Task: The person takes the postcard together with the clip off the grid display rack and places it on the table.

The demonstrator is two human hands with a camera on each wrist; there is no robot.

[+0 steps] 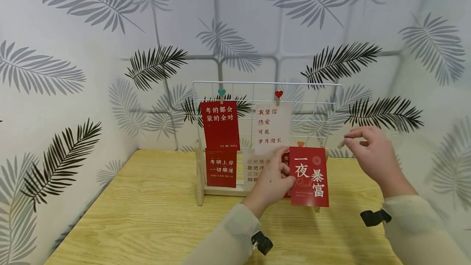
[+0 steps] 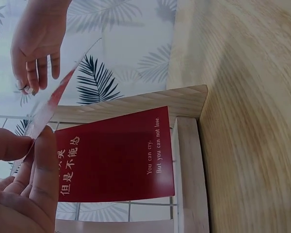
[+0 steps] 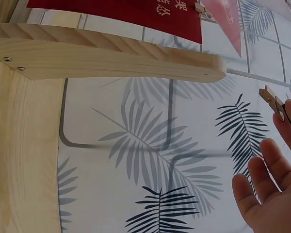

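Observation:
My left hand [image 1: 270,181] pinches a red card [image 1: 309,197] with white characters by its left edge, upright in front of the rack's lower right part. To its right, my right hand [image 1: 373,156] pinches a small wooden clothespin [image 3: 270,98] between thumb and index finger, its other fingers loosely bent. The clothespin is apart from the card. Behind the held card, another red card [image 2: 116,160] hangs on the white wire grid [image 3: 172,92], largely covered in the head view but plain in the left wrist view.
The grid stands on a wooden base [image 1: 200,179] upon a wood-grain table [image 1: 147,216]. A red card [image 1: 220,134] and white card [image 1: 272,148] hang in its upper row under heart clips, with another red card [image 1: 221,181] and a partly hidden white card below. Leaf-patterned walls stand behind.

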